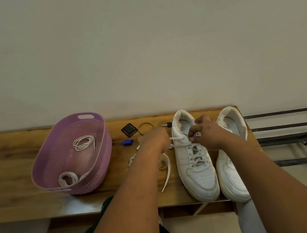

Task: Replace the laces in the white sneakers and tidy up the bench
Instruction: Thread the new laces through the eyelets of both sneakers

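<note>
We see two white sneakers standing side by side near the right end of the wooden bench (6, 156), heels toward the wall. The left sneaker (194, 162) is laced most of the way up; the right sneaker (233, 168) sits just beside it, partly hidden by the forearm. Our left hand (154, 139) holds one end of the white lace (167, 168) at the sneaker's left side, fingers curled around it, and the loose tail trails down toward the front edge of the bench. Our right hand (204, 132) pinches the other lace end above the top eyelets. Toward the left end stands a purple basket (104, 162) holding a coiled lace (83, 143) and a second bundle of lace (67, 178). Along the back edge lie a small black square object (129, 130), a braided ring (146, 127) and a blue cap (127, 142)
</note>
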